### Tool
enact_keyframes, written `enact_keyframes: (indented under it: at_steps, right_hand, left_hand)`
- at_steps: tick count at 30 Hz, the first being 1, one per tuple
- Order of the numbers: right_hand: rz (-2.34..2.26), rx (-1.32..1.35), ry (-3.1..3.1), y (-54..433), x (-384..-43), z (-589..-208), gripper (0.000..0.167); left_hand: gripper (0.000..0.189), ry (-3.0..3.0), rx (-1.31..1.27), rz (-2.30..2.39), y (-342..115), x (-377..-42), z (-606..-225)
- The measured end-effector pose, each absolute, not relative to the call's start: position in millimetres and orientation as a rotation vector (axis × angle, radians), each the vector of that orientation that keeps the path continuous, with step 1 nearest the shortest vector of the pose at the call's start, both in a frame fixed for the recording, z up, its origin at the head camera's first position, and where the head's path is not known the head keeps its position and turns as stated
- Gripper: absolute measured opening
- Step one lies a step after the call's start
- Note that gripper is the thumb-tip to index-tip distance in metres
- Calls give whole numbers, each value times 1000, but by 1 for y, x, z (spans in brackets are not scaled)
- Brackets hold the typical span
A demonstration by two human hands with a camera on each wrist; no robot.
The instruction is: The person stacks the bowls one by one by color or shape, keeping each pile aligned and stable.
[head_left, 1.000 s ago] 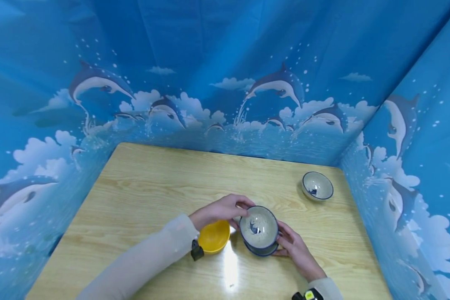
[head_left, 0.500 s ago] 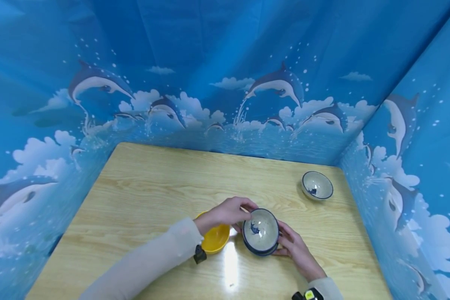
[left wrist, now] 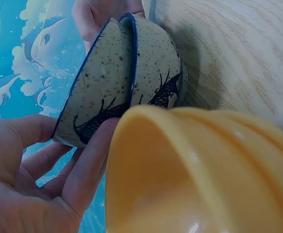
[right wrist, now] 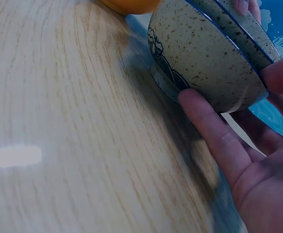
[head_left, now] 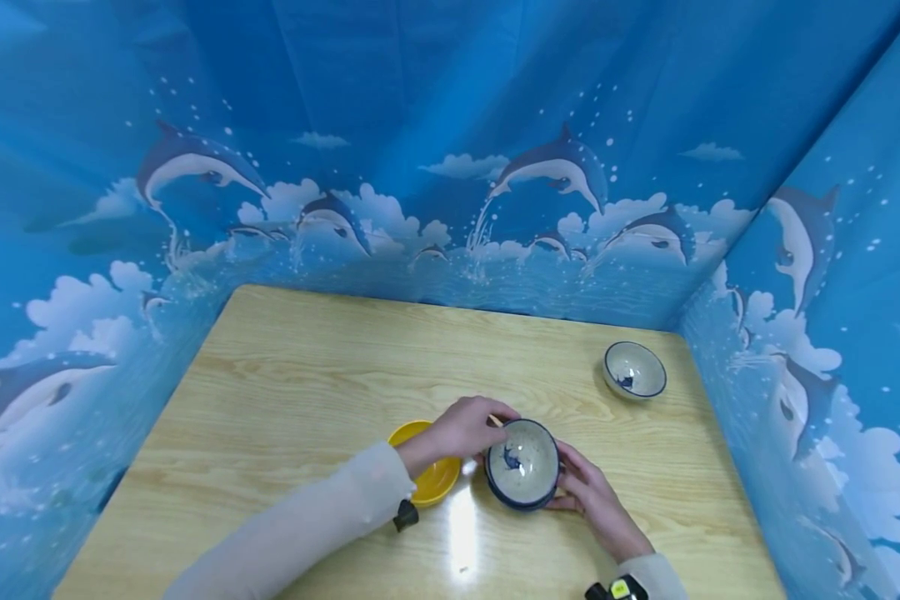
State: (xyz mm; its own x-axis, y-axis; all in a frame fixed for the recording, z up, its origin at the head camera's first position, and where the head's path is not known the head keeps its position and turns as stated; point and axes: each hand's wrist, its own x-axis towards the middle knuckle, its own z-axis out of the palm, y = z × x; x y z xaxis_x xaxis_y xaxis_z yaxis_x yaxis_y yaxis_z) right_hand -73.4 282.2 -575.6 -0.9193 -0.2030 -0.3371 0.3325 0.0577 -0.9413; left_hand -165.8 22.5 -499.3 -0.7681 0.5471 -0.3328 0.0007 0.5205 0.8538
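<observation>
Two speckled grey bowls with blue rims and dark fish drawings are nested in front of me. The upper bowl [head_left: 531,471] sits in the lower bowl [right wrist: 204,53], with a narrow gap between their rims. My left hand [head_left: 468,429] pinches the upper bowl at its left edge, thumb on the rim and a finger against the outer wall. On the other side my right hand [head_left: 588,492] grips the lower bowl, its thumb at the rim and a finger low on the wall. Beneath my left wrist stand nested yellow bowls [left wrist: 151,160], partly covered by the arm.
Another speckled bowl [head_left: 636,371] with a blue rim stands alone at the back right of the wooden table [head_left: 307,358]. A blue dolphin-print curtain [head_left: 390,150] hangs along the table's back and sides.
The upper bowl has shifted slightly right and down with my left hand, lining up more closely over the lower bowl. My right hand has stayed almost still.
</observation>
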Motion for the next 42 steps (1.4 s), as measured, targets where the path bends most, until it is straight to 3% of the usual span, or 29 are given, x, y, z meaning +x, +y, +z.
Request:
enact_keyframes:
  at_steps: [18, 42]
  right_hand:
    - [-1931, 143, 1979, 284, -70, -578, 67]
    - [-1940, 140, 1968, 285, -70, -577, 66]
  left_hand:
    - [36, 2330, 523, 1099, 32, -160, -502]
    - [24, 2232, 380, 1126, 36, -168, -508]
